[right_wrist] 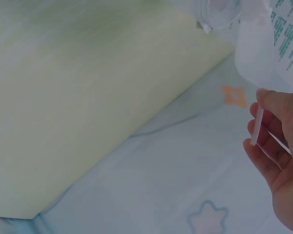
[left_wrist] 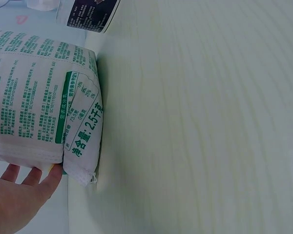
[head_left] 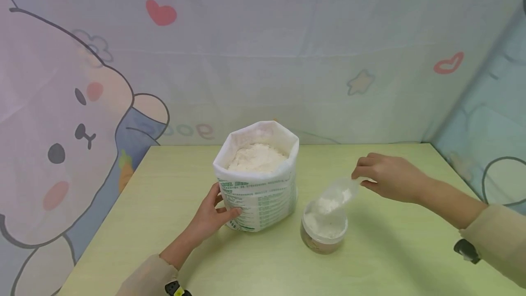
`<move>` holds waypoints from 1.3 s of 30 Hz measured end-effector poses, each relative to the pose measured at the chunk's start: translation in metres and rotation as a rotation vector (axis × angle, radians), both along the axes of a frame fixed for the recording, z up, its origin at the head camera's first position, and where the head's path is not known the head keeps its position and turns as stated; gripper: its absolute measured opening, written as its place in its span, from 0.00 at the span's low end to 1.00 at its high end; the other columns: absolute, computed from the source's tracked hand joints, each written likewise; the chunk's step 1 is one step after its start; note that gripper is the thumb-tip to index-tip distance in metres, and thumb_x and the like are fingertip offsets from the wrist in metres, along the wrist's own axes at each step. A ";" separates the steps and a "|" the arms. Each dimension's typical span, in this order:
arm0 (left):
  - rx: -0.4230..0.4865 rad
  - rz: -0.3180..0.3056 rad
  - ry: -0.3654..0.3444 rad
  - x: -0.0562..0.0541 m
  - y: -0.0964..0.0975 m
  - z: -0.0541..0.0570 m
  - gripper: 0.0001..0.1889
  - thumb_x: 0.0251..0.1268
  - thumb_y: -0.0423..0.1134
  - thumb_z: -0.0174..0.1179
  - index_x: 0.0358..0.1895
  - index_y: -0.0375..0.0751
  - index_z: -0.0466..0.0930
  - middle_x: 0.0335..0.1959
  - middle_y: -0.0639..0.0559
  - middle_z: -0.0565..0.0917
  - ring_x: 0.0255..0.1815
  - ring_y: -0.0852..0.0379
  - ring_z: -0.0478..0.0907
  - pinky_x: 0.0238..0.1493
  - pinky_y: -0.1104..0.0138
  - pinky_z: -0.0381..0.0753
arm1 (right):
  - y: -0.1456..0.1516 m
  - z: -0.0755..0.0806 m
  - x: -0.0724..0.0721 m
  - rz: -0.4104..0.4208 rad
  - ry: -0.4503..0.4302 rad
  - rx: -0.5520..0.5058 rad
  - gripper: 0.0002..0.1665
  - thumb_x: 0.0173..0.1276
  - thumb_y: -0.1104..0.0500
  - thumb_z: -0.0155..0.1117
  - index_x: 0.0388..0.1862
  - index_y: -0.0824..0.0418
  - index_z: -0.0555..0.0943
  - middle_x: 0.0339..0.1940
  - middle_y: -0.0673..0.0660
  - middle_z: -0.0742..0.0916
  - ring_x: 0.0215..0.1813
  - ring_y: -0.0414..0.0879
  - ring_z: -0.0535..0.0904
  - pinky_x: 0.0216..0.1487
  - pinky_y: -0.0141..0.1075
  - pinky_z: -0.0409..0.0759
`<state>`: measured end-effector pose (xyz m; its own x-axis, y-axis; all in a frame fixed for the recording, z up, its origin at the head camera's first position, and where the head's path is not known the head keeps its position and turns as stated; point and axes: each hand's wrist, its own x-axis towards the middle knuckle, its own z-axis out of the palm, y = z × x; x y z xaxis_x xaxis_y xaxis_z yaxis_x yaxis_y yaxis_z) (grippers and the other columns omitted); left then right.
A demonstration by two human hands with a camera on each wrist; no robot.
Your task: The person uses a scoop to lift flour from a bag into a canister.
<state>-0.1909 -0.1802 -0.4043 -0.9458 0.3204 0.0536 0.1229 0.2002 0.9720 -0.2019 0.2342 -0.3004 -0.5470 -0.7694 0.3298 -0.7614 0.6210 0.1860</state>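
Note:
A white flour bag [head_left: 275, 200] with green print stands upright, its top rolled open on white flour [head_left: 256, 158]. My left hand [head_left: 209, 218] grips its left side, thumb across the front; in the left wrist view the fingers [left_wrist: 46, 183] lie along the bag's edge. To the right is a round clear plastic tub [head_left: 322, 245] holding flour. My right hand [head_left: 388, 177] pinches the handle of a translucent scoop [head_left: 348, 186], which tilts down into the tub's mouth with flour at its lower end. The right wrist view shows the handle between thumb and fingers.
The pale yellow-green table [head_left: 390, 259] has its back edge against a printed cloth backdrop [head_left: 287, 72]. More cloth hangs at the left and right sides. A dark label [left_wrist: 94, 15] shows on the tub in the left wrist view.

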 end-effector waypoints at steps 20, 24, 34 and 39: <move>0.003 0.016 0.004 -0.009 -0.003 -0.017 0.39 0.53 0.43 0.67 0.66 0.66 0.53 0.60 0.57 0.67 0.62 0.50 0.66 0.53 0.56 0.77 | -0.031 0.022 0.013 0.153 0.315 0.315 0.21 0.36 0.74 0.75 0.30 0.63 0.76 0.29 0.52 0.77 0.32 0.46 0.69 0.31 0.32 0.73; 0.007 0.018 0.003 -0.009 -0.003 -0.017 0.40 0.54 0.41 0.67 0.66 0.64 0.53 0.60 0.56 0.67 0.62 0.49 0.65 0.53 0.56 0.76 | -0.038 0.026 0.015 0.158 0.368 0.409 0.20 0.36 0.72 0.77 0.29 0.63 0.77 0.30 0.53 0.77 0.32 0.47 0.68 0.32 0.31 0.72; 0.011 0.007 -0.016 -0.001 0.000 -0.002 0.40 0.56 0.36 0.65 0.68 0.55 0.51 0.61 0.50 0.65 0.63 0.44 0.64 0.54 0.56 0.76 | -0.046 0.023 0.018 0.159 0.441 0.515 0.18 0.38 0.68 0.78 0.24 0.61 0.76 0.29 0.52 0.76 0.31 0.46 0.66 0.33 0.30 0.70; 0.010 0.002 -0.012 0.004 0.002 0.005 0.39 0.56 0.36 0.65 0.68 0.54 0.51 0.61 0.49 0.65 0.63 0.43 0.64 0.54 0.56 0.76 | -0.049 0.020 0.018 0.178 0.475 0.539 0.18 0.39 0.67 0.77 0.22 0.60 0.75 0.28 0.52 0.74 0.30 0.45 0.63 0.32 0.30 0.66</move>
